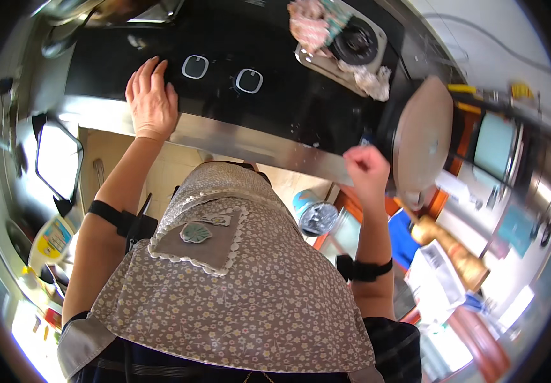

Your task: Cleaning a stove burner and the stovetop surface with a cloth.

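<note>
My left hand (153,98) lies palm down on the black glass cooktop (275,107), near its front edge, left of two square-ringed control marks (195,67). Curled into a loose fist, my right hand (367,167) is at the cooktop's front right corner; nothing clearly shows in it, though its inner side is partly hidden. Just right of that hand is a round, light brown pan or lid (423,139), tilted and slightly blurred. Further back sits a burner (355,40) in a metal tray, with a pink and green cloth (311,24) and a crumpled pale wad (373,82) against it.
A steel strip (251,143) edges the cooktop. Metal cookware (88,12) stands at the back left. A sink basin (57,163) lies left. Below the counter at right is a bin (317,216) with a dark lining. Shelves with containers (495,143) stand far right.
</note>
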Tool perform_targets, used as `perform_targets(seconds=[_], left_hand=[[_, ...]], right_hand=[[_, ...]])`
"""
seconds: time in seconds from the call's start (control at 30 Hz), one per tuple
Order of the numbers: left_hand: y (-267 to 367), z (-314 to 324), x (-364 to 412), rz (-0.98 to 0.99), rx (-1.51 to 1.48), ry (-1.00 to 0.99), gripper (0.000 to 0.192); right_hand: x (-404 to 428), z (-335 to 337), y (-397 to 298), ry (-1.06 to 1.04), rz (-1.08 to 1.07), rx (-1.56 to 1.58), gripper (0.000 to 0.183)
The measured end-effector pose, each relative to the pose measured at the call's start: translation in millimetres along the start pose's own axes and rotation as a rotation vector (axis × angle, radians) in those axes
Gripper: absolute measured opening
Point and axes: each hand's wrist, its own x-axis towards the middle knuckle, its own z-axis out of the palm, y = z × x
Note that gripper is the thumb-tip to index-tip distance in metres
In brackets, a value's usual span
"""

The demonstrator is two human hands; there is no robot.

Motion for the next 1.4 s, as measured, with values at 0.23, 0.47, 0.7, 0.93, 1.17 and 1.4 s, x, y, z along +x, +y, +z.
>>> perform_targets(seconds=[0.23,0.47,0.7,0.93,1.17,1.4], left_hand=[[0.0,15.3,-1.7,0.053,0.038,0.059,0.044],[-3.6,36.4,0.9,0.132,0.076,0.098,0.042],[-3.5,28.4,-0.5,0.12,0.084,0.106,0.04],[-1.3,19.0,-1.0,0.079,0.085,0.056,0.042],[2.7,9.3,2.0,0.025,0.073,0.003,0.043],[11.8,-3.6,2.2,-0.011,0.051,-0.027,0.046]], right_hand=[[-231.8,-80.7,136.3,0.642,0.75,-0.033,0.019],[-352.7,-141.5,218.3,0.901,1.121,-0.589,0.013],[-359.3,-156.2,206.0,0.981,0.955,-0.772,0.028],[-189.2,-54.5,116.0,0.395,0.269,-0.065,0.039],[90.1,38.5,-4.6,0.55,-0.098,-0.466,0.082],[132.7,85.1,0.4,0.58,-0.274,-0.541,0.032]])
